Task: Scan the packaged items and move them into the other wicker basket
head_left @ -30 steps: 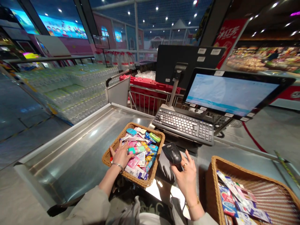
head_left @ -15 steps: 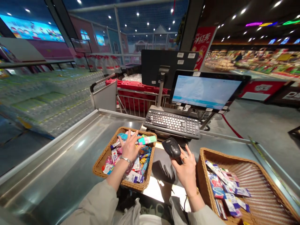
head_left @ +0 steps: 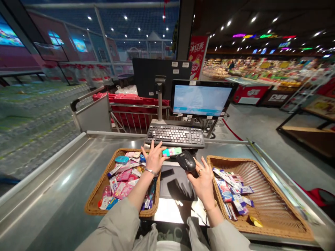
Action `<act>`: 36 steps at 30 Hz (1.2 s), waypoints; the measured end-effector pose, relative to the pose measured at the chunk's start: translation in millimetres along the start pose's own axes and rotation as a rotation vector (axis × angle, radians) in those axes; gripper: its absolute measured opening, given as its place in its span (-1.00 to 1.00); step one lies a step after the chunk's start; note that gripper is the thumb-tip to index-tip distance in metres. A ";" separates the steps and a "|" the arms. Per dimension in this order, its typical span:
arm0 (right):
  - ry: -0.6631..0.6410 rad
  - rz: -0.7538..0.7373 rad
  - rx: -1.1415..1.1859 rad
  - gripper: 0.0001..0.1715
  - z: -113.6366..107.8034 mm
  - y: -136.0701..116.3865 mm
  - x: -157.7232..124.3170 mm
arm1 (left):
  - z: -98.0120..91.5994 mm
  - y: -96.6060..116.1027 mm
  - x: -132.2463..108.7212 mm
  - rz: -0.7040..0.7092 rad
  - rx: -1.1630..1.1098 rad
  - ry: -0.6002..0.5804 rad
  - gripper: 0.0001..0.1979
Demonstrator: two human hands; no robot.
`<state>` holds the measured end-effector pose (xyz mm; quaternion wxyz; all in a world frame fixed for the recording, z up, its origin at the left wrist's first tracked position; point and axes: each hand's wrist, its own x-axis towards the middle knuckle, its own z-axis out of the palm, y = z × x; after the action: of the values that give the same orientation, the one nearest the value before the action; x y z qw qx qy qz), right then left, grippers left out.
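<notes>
Lifted clear of its basket, the left hand [head_left: 154, 159] has carried a teal packet [head_left: 172, 151] forward, and the whole view has swung a little left and up. Nearest are two beige sleeves [head_left: 115, 226], the forearms angled in toward each other with the wrists raised. The left hand's fingers are spread upward and its thumb stretches out to the packet, which sits in the air just beside the scanner; whether the thumb pinches it or it only rests there, I cannot tell. The right hand [head_left: 202, 184] is curled round the handle of a black handheld scanner [head_left: 185, 161], its head tipped toward the packet. The step in hand looks like scanning packets one by one, and the next move calls for bringing the packet's barcode under the scanner's window. Below the left forearm sits a wicker basket [head_left: 96, 202] heaped with small packets; to the right, a second wicker basket [head_left: 264, 188] holds a thinner scatter of them. Both stand on a steel table [head_left: 52, 184]. Beyond are a keyboard [head_left: 175, 136] and a screen [head_left: 201, 100], then a red trolley [head_left: 133, 118], shrink-wrapped bottled water [head_left: 34, 122] to the left, and lit shop displays [head_left: 261, 68] far off.
</notes>
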<state>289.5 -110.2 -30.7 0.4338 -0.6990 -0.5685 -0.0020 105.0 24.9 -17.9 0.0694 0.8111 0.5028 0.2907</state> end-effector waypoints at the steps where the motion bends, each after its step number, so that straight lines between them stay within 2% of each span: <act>1: 0.003 0.005 -0.006 -0.58 -1.9 0.2 -0.8 | 2.7 2.9 1.8 0.007 -0.012 -0.006 -0.67; 13: 0.039 0.058 -0.052 -0.57 -16.4 4.5 -6.4 | 20.8 27.8 10.9 0.061 -0.070 -0.010 -0.67; 23: 0.066 0.107 -0.036 -0.59 -25.6 3.9 -7.6 | 27.9 37.6 16.9 0.059 -0.068 -0.028 -0.67; 36: 0.057 0.123 -0.053 -0.60 -33.4 2.8 -11.2 | 31.8 43.9 18.5 0.123 -0.076 -0.007 -0.65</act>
<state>304.1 -139.3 -17.1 0.4304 -0.7435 -0.5118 -0.0104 162.3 25.1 -18.8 0.0840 0.8382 0.4405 0.3106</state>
